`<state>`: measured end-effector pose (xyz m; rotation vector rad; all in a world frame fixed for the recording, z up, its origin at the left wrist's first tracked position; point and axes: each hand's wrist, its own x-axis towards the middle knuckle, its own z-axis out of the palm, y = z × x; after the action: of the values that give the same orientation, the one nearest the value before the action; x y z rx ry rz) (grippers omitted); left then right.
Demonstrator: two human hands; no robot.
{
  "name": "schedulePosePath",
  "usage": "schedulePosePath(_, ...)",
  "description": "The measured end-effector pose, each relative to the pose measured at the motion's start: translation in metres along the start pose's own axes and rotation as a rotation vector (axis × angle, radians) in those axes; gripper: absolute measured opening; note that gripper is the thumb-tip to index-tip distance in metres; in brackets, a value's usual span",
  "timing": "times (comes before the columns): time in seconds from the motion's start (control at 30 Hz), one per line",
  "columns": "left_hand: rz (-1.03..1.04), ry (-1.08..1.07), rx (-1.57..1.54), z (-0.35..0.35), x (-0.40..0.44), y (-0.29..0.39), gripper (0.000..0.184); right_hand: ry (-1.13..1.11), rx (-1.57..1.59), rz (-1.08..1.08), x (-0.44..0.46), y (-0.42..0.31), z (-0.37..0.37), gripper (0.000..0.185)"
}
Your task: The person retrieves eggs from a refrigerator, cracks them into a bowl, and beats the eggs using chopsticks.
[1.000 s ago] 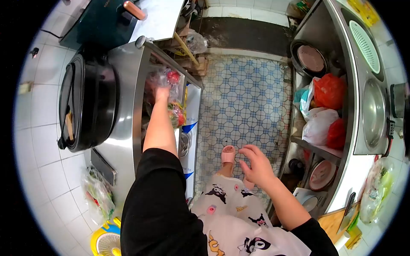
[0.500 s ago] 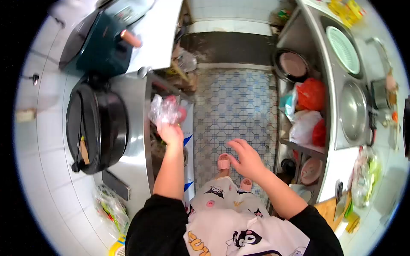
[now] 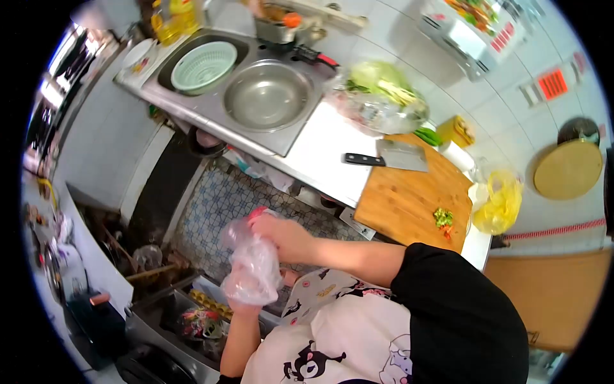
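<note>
A clear plastic bag (image 3: 256, 269) is held in front of my body, above the tiled floor. My left hand (image 3: 242, 294) is at its lower part, partly hidden by the plastic. My right hand (image 3: 281, 237) grips the upper end, where something red shows through the plastic. What else the bag holds is blurred. Below and to the left, an open drawer (image 3: 169, 320) contains more bagged items with red and green colours.
On the right counter lie a cutting board (image 3: 409, 198) with a cleaver (image 3: 403, 155) and chopped green and orange pieces (image 3: 443, 219). Beyond are bagged greens (image 3: 384, 96), a metal basin (image 3: 268, 96), a green colander (image 3: 203, 67) and a yellow bag (image 3: 500, 201).
My left hand has lifted the plastic bag out of the drawer, and my right hand has come over and taken hold of it. The view has swung right towards the sink and cutting board.
</note>
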<state>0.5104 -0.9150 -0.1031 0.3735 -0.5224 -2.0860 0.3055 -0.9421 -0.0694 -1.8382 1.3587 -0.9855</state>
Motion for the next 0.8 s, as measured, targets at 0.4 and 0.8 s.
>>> schedulePosePath(0.4, -0.139, -0.167, 0.808, 0.199, 0.105, -0.156, 0.059, 0.913, 0.089, 0.148, -0.155, 0.083, -0.226, 0.059)
schedulePosePath(0.8, -0.411, -0.327, 0.964, 0.248, 0.147, -0.247, 0.050, 1.029, 0.238, 0.218, -0.238, 0.184, -0.361, 0.045)
